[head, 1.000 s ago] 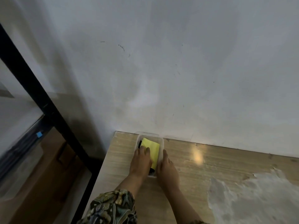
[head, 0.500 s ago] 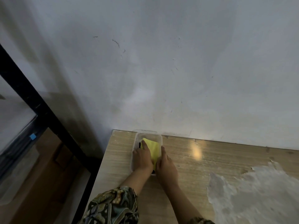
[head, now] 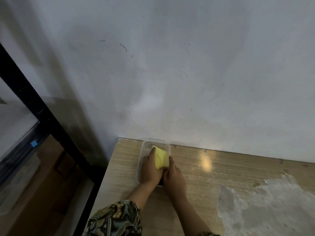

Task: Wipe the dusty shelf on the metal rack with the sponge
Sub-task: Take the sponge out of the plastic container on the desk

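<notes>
Wall, one: pale, scuffed with a few dark marks, filling the upper view.

Shelf, one: wood-grain board butted against the wall; one large whitish dusty patch at its right, and one bright light spot near the wall edge.

Rack upright, one: black metal post running diagonally at left, with a lower level behind it bearing one small blue tag.

Sleeve, one: dark patterned fabric on the left arm at the lower edge.

Container, one: clear plastic tub at the shelf's back left corner, its far end against the wall.

Hands, two. Left hand reaches into the container, fingers curled over the sponge's left side, gripping it. Right hand sits just beside it, thumb side against the sponge's right edge; how far its fingers close round the sponge cannot be told.

Sponge, one: yellow, inside the container, bunched and tilted between the two hands.

Change from half a second ago: the sponge shows as a thicker folded lump rather than a narrow strip, and the left fingers wrap further over it. Both hands remain at the container.
</notes>
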Tool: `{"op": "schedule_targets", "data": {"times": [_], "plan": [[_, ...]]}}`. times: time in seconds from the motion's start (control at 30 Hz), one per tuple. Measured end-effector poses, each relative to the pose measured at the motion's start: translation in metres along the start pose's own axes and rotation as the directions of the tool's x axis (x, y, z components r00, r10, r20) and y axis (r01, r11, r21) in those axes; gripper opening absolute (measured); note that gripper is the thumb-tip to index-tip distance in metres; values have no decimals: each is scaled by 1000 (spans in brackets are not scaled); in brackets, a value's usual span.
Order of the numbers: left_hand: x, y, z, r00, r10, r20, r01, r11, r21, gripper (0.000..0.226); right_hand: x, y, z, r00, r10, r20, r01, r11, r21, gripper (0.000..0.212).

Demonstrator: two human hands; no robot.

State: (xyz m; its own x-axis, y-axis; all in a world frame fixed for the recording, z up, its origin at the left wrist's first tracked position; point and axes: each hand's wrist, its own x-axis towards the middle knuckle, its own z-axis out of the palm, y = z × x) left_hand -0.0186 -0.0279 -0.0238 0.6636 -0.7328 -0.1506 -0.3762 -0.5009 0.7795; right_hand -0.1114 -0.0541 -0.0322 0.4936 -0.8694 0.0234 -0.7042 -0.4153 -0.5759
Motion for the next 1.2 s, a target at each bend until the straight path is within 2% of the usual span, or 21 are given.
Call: {"op": "schedule_targets", "data": {"times": [0.13,0.3,0.43,0.63,0.77,1.0,1.2], "plan": [[2,-1,-1,999,32,-30,-33,999,-42,84,0,1,3,998,-24,-52,26,999,35,49],[4,-1,-9,999,43,15,-43,999,-6,68,0,3,4,999,-26,-43,26,1000,11,51],[2,3,-19,994,64,-86,-62,998,28,62,-1,2,4,998,-33,-52,33,999,-5,52],[-21,14,-44,966,83,-246,-112,988,-105,60,0,-4,-9,997,-56,44,61,992,-112,52],[-50,19,-67,947,78,-312,-137,976,-170,55,-8,-13,-26,996,-85,29,89,975,-202,44],[-124,16,-103,949,80,-305,-168,947,-273,52,-51,-32,-45,968,-249,-19,239,948,-209,29],[-217,-37,-125,953,17,-303,-122,935,-333,49,-119,-50,-33,896,-442,-48,426,885,-189,21]]}}
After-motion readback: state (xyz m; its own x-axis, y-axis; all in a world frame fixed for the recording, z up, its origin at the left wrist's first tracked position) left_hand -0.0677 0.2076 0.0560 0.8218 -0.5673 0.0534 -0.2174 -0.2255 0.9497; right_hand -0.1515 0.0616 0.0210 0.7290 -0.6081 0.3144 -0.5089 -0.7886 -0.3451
